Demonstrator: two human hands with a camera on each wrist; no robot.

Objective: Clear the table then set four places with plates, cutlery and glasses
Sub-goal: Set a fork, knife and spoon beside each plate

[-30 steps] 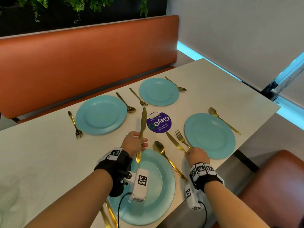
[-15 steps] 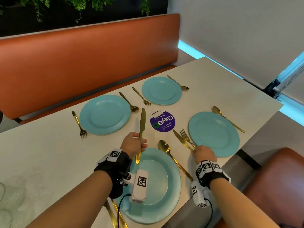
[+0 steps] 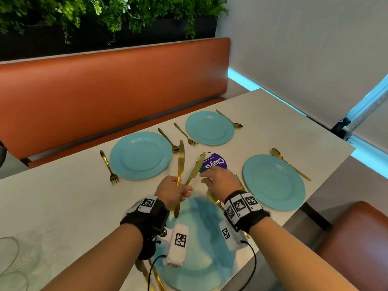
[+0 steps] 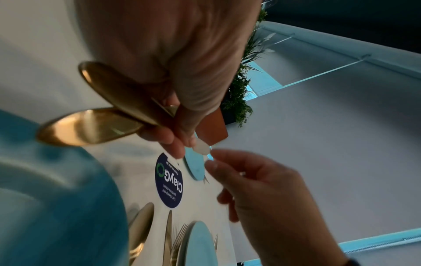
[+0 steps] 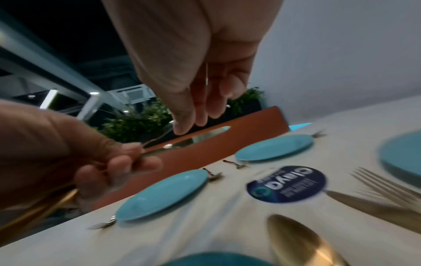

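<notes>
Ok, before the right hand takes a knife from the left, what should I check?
1. Left hand grips both the upright knife and the angled knife: ok.
2. Right hand free to take one: ok, fingers relaxed, holding nothing.
3. Right hand touching the angled knife: cannot tell.
4. Far left plate and far right plate have knives: not ok, only forks and spoons.
5. Glasses at places: not ok, grouped at the table's near left corner.

The right hand [image 5: 198, 86] hangs loose-fingered above the desk [image 5: 205, 225]; at left, the left hand [image 5: 68, 153] grips two gold knives [image 5: 200, 137]. Blue plates lie beyond.
</notes>
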